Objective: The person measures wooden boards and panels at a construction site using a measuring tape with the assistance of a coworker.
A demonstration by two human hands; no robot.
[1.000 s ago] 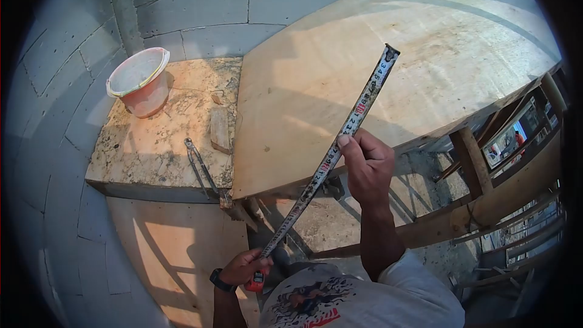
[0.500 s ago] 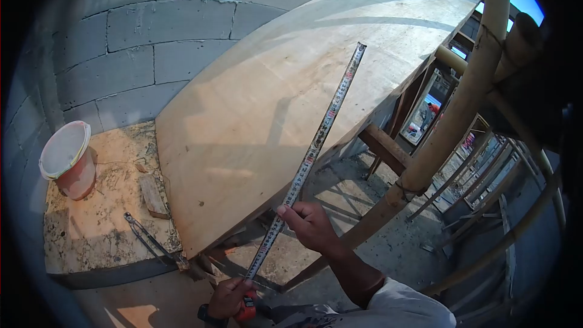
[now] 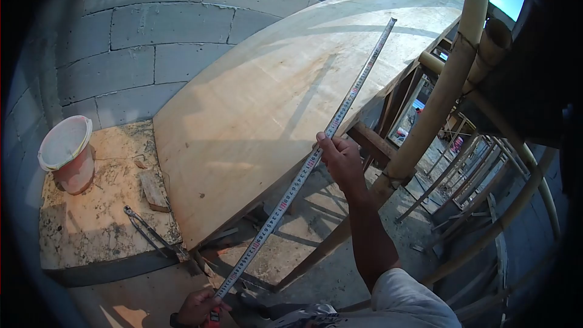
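Note:
A long blade of the tape measure [image 3: 281, 206] runs diagonally from the bottom centre up over the plywood sheet [image 3: 243, 121], its free end in the air or over the sheet; which, I cannot tell. At the bottom, my left hand [image 3: 197, 308] is closed on the red tape case [image 3: 212, 317]. Farther up, my right hand [image 3: 342, 159] pinches the blade between thumb and fingers, near the sheet's lower edge.
On the stained board [image 3: 91, 231] at the left are a pink-white bucket [image 3: 73, 161], a wood block [image 3: 154, 191] and pincers [image 3: 146, 229]. Grey block wall [image 3: 164, 24] stands behind. A thick bamboo pole [image 3: 446, 91] and more poles rise at the right.
The view has swung to the right, showing more poles and sky. More blade is out of the case, and my right hand has moved farther from my left, up along the sheet's edge.

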